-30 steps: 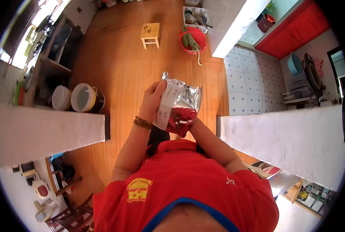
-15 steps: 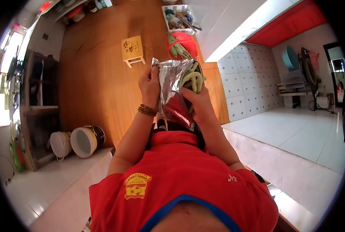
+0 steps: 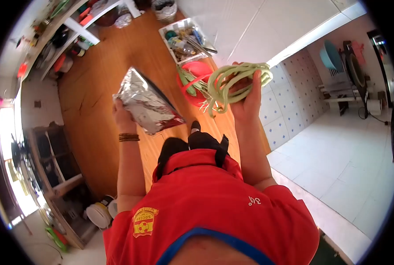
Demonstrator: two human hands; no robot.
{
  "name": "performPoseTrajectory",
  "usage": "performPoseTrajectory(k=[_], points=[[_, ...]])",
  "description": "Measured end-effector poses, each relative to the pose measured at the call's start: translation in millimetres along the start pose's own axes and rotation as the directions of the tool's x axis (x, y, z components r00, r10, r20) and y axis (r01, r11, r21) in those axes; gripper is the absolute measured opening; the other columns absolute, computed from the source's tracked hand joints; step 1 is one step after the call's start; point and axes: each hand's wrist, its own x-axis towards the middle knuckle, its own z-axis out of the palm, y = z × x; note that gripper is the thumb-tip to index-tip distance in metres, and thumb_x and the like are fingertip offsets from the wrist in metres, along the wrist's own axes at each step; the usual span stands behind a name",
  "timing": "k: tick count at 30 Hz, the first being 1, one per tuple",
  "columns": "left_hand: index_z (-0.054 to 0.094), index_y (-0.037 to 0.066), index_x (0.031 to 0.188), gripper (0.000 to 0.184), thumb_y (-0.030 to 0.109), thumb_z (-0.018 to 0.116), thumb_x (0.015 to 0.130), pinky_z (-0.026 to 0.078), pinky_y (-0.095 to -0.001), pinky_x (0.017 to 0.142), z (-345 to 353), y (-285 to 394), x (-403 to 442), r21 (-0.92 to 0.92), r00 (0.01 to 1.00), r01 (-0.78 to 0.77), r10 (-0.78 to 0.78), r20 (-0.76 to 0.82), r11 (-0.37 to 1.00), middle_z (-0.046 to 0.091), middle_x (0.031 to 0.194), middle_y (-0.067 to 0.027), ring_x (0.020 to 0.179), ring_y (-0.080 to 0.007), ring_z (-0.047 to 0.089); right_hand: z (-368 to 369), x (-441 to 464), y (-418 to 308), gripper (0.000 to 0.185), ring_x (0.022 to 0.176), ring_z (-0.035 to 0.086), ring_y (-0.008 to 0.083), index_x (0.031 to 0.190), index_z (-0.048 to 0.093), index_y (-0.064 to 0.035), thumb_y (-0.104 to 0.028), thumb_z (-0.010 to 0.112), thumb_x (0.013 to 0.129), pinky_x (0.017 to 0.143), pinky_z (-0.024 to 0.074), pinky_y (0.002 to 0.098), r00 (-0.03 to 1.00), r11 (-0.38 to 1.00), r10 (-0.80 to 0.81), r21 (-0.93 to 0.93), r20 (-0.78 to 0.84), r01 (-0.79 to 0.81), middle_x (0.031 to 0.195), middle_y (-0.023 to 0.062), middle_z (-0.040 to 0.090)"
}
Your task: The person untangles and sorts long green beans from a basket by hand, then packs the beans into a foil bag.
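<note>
A silver foil bag (image 3: 146, 104) hangs from my left hand (image 3: 124, 115), whose fingers are closed on its left edge. A beaded bracelet circles that wrist. Held up on the right, my right hand (image 3: 247, 102) grips a looped bundle of long green beans (image 3: 232, 84), with its fingers partly hidden behind the loops. Hand and bundle are well apart from the bag. Just left of the bundle, a red basket (image 3: 198, 68) on the floor has more long green vegetables in it.
A white crate (image 3: 165, 33) of bottles and tools stands behind the basket, beside the white wall (image 3: 245, 26). Shelves (image 3: 75, 26) line the back left. White buckets (image 3: 99, 215) sit at the lower left. A tiled ledge (image 3: 329, 168) is at the right.
My hands have moved apart, the bag going left and the beans going right in my right hand. The view has turned, and the stool has left sight behind the bag or out of frame.
</note>
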Motion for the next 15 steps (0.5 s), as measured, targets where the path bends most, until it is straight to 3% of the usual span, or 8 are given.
performPoseTrajectory(k=[2,4,6,8,10,12,15], points=[[0.059,0.005,0.087,0.023,0.026,0.054,0.091,0.031,-0.0225,0.038,8,4,32,0.026,0.999,0.027,-0.028,0.025,0.999,0.048,0.064,0.0042,0.044,-0.0058,0.038,-9,33,-5,0.043,0.088,0.06,0.024,0.108,0.053,-0.0002,-0.039,0.053,0.09,0.075,0.0513,0.0372,0.993,1.0,-0.005,-0.001,-0.118,0.005,0.104,0.0141,0.059],[0.059,0.004,0.087,0.022,0.026,0.054,0.091,0.03,-0.0228,0.036,29,-2,60,0.051,0.997,0.044,-0.047,0.06,0.998,0.048,0.063,0.0037,0.042,-0.0061,0.036,-31,56,-5,0.042,0.088,0.06,0.024,0.107,0.054,0.0004,-0.037,0.055,0.089,0.076,0.0517,0.0365,0.994,0.997,-0.005,0.077,-0.112,0.014,0.106,0.0138,0.059],[0.058,0.005,0.086,0.019,0.023,0.054,0.091,0.03,-0.0226,0.037,51,-9,92,0.097,0.993,0.105,-0.11,0.045,0.99,0.048,0.062,0.0032,0.043,-0.0064,0.038,-41,75,-1,0.04,0.089,0.06,0.0242,0.108,0.054,0.0005,-0.034,0.058,0.088,0.078,0.0519,0.0366,0.966,0.996,0.013,0.083,-0.257,0.009,0.107,0.0139,0.058],[0.056,0.007,0.08,0.025,0.028,0.05,0.092,0.025,-0.024,0.031,79,-28,131,0.13,0.991,0.113,-0.12,0.052,0.985,0.045,0.055,0.0036,0.036,-0.0068,0.035,-52,90,8,0.036,0.091,0.06,0.0238,0.108,0.055,-0.0009,-0.031,0.059,0.088,0.081,0.0515,0.038,0.958,0.995,0.012,0.099,-0.287,0.017,0.106,0.0131,0.059],[0.056,0.007,0.08,0.025,0.029,0.051,0.091,0.026,-0.0246,0.031,111,-46,156,0.286,0.975,0.129,-0.175,0.14,0.949,0.046,0.056,0.0025,0.037,-0.0077,0.038,-64,105,15,0.032,0.093,0.059,0.0228,0.106,0.056,-0.003,-0.029,0.058,0.088,0.082,0.0506,0.039,0.937,1.0,-0.014,0.006,-0.35,0.017,0.103,0.0114,0.061],[0.057,0.007,0.081,0.026,0.031,0.052,0.089,0.028,-0.0256,0.033,140,-77,196,0.349,0.949,0.174,-0.252,0.19,0.921,0.048,0.058,0.0003,0.04,-0.0097,0.04,-79,122,26,0.029,0.092,0.058,0.0219,0.106,0.057,-0.0044,-0.027,0.058,0.088,0.082,0.0496,0.0393,0.897,0.999,-0.019,0.019,-0.442,0.03,0.1,0.0095,0.061],[0.057,0.007,0.084,0.025,0.031,0.053,0.088,0.031,-0.0258,0.034,193,-97,229,0.46,0.872,0.249,-0.404,0.276,0.852,0.048,0.057,-0.0006,0.04,-0.0113,0.041,-112,145,55,0.024,0.089,0.059,0.0212,0.105,0.057,-0.0045,-0.021,0.058,0.088,0.077,0.0495,0.0376,0.836,0.992,-0.039,-0.125,-0.547,-0.035,0.098,0.008,0.062]])
